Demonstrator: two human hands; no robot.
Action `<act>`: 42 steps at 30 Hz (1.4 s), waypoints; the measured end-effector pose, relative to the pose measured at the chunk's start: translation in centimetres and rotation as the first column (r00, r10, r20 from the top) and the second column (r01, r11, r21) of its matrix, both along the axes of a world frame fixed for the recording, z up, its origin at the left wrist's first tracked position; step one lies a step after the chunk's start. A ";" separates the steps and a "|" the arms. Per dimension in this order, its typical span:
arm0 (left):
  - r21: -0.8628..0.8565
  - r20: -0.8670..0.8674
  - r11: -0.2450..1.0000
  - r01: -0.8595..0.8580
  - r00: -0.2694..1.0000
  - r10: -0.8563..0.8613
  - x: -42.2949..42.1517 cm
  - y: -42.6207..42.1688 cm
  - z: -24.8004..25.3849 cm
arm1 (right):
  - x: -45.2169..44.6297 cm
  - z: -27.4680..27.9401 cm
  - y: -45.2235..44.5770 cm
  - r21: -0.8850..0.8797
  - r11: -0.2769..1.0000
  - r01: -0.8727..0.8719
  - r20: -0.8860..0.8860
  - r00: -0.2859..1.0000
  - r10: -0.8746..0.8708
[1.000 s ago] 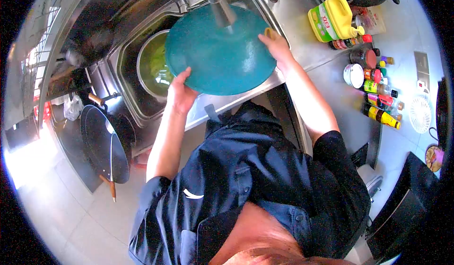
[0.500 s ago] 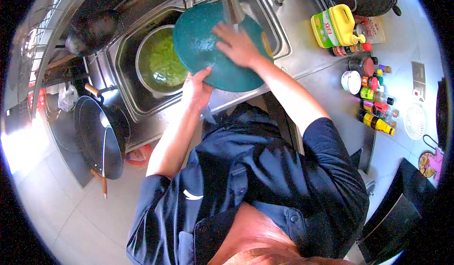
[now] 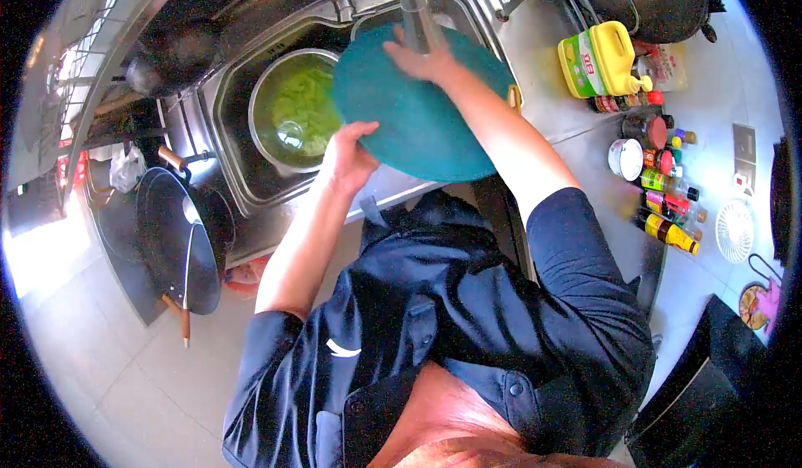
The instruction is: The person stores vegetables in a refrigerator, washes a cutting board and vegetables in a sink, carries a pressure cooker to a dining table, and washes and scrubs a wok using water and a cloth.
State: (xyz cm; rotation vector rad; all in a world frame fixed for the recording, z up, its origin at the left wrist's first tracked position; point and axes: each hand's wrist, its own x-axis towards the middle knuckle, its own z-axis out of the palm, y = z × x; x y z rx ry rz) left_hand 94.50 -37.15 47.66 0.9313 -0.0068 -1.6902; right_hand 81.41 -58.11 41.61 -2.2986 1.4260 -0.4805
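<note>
A round green cutting board [image 3: 426, 126] is tilted over the sink's front edge, under the metal tap [image 3: 413, 9]. My left hand [image 3: 351, 155] grips its left edge, thumb on top and the other fingers hidden below. Near the tap, my right hand [image 3: 422, 59] lies on the board's upper face with its fingers stretched out, slightly blurred. At the board's right edge a small yellow handle [image 3: 515, 97] shows. To the left, a metal bowl [image 3: 261, 138] stands in the left sink basin [image 3: 230, 159], holding green leafy vegetables [image 3: 302, 109] in water.
A yellow detergent jug [image 3: 597, 59] stands on the counter at right. Several sauce bottles [image 3: 668, 205] and a white bowl [image 3: 626, 159] line the wall side. A dark wok [image 3: 171, 226] hangs or rests at the left, below the sink.
The cutting board has shifted right and toward my body, uncovering more of the bowl. My right hand has slid up the board toward the tap; my left hand still grips the edge.
</note>
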 end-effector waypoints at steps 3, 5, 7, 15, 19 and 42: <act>0.022 -0.016 1.000 0.019 1.000 -0.019 0.7 -1.2 -1.1 | 2.1 4.5 5.3 -0.098 0.935 -0.340 -0.175 0.931 0.320; -0.022 -0.068 0.999 0.033 0.997 -0.034 0.9 -1.7 -1.4 | 0.9 6.2 9.1 -0.136 0.907 -0.398 -0.027 0.917 0.398; -0.044 -0.018 0.999 0.008 1.000 -0.009 0.8 -1.7 -1.0 | -2.1 6.5 11.7 -0.199 0.885 -0.421 0.135 0.883 0.451; -0.062 0.056 0.997 -0.046 0.997 0.050 0.2 -0.6 -1.1 | -13.9 1.1 8.5 0.057 0.998 -0.013 0.004 1.000 0.012; -0.014 -0.113 0.995 -0.098 0.989 0.095 0.5 -0.5 -0.2 | -15.2 2.0 8.3 0.374 0.896 0.240 0.483 0.774 -0.409; -0.067 0.428 0.970 0.234 0.885 -0.184 7.6 -19.8 -1.3 | -15.5 11.2 13.8 0.584 0.811 -0.037 0.760 0.376 -0.530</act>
